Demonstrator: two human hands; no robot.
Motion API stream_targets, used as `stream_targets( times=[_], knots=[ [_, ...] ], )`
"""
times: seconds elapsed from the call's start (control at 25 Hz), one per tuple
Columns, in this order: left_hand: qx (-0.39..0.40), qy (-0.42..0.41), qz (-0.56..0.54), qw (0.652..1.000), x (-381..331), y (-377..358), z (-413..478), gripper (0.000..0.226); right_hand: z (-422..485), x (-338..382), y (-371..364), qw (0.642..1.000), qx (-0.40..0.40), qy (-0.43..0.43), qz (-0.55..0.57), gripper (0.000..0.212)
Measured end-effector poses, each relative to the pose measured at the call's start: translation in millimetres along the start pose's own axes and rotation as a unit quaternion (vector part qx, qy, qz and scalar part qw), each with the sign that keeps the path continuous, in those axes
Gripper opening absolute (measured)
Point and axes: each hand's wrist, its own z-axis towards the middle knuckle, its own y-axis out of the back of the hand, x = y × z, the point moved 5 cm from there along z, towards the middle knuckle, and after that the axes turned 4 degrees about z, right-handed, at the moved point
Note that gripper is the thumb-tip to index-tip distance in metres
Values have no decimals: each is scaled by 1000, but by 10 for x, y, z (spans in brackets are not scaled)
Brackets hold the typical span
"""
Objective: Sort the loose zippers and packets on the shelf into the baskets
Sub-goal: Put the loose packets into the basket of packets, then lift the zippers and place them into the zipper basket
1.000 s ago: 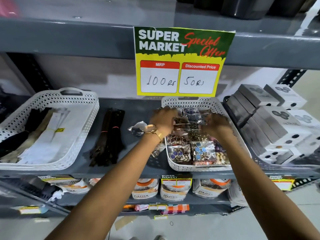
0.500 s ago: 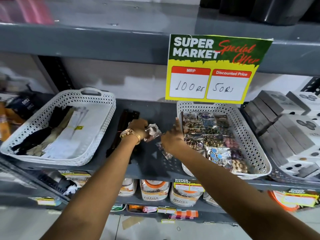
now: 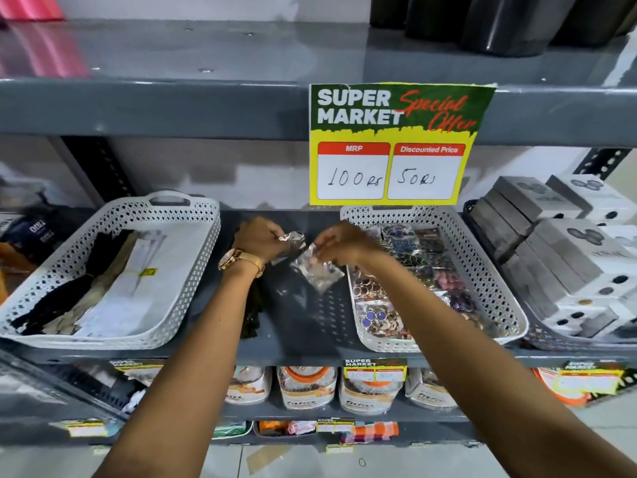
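Compared with half a second before, both hands had lifted from the shelf gap and each now pinched its own clear packet; a full second back they had been over the right basket. The left hand (image 3: 260,238), with a gold watch (image 3: 238,258) on its wrist, was closed around a small crinkled packet (image 3: 293,237) at the fingertips. The right hand (image 3: 344,243) pinched the top corner of a larger clear packet (image 3: 315,270), which hung tilted above the grey shelf (image 3: 303,326) between the 2 baskets.

The left white basket (image 3: 193,291) held black zippers (image 3: 51,305), pale zippers and a long white paper-wrapped bundle (image 3: 138,284) with a yellow tag. The right white basket (image 3: 499,284) was filled with clear packets of buttons (image 3: 379,317), blue, gold and purple ones among them. A loose bundle of dark zippers (image 3: 250,317) lay on the shelf between the baskets, partly hidden by the left forearm. To the far right, a dark basket (image 3: 544,339) held grey and white boxes (image 3: 568,257). A sign (image 3: 396,143) on the shelf edge above read 100 rs and 50 rs.
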Motion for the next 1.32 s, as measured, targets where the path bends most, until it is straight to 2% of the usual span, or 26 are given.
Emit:
stream_targets(
  times=[0.08,0.12,0.2,0.28,0.32,0.36,0.44,0.56,0.64,0.76,0.84,0.96,1.04,1.2,1.32],
  knots=[
    [-12,-25,-58,998,-156,15,39,21,-160,43,429,992,-77,39,91,25],
    [-17,-44,-86,995,-249,-17,58,21,-221,20,693,984,-147,69,75,28],
    [-31,-88,-131,987,-446,-145,100,26,-343,-108,1140,961,-253,115,-1,35],
    [-22,-136,-144,980,-730,-376,113,23,-397,-305,1393,944,-304,101,-78,37],
    [-12,-164,-114,980,-889,-505,100,15,-391,-380,1439,930,-313,112,-154,31],
    [-11,-193,-56,980,-1033,-622,80,10,-381,-443,1406,911,-306,114,-253,22],
    [10,-231,84,969,-1255,-841,13,16,-281,-632,1275,878,-257,107,-389,24],
    [33,-246,216,945,-1322,-1097,-30,16,-162,-874,1088,873,-199,85,-437,32],
    [51,-250,234,938,-1276,-1184,-32,16,-101,-987,1015,867,-179,74,-459,29],
    [118,-247,198,941,-1200,-1202,-23,15,-104,-1076,920,860,-153,54,-484,21],
    [153,-254,203,933,-1170,-1182,-44,21,-129,-1090,932,863,-147,44,-482,22],
    [197,-269,240,912,-1162,-1181,-102,31,-179,-1114,987,910,-140,15,-390,30],
    [204,-271,238,910,-1159,-1134,-132,30,-247,-1003,1002,924,-145,15,-354,28],
    [104,-249,182,946,-1070,-716,-204,28,-385,-537,925,934,-189,32,-301,31],
    [24,-124,135,983,-663,-179,-205,35,-394,-34,551,941,-205,97,-251,26]
  ],
)
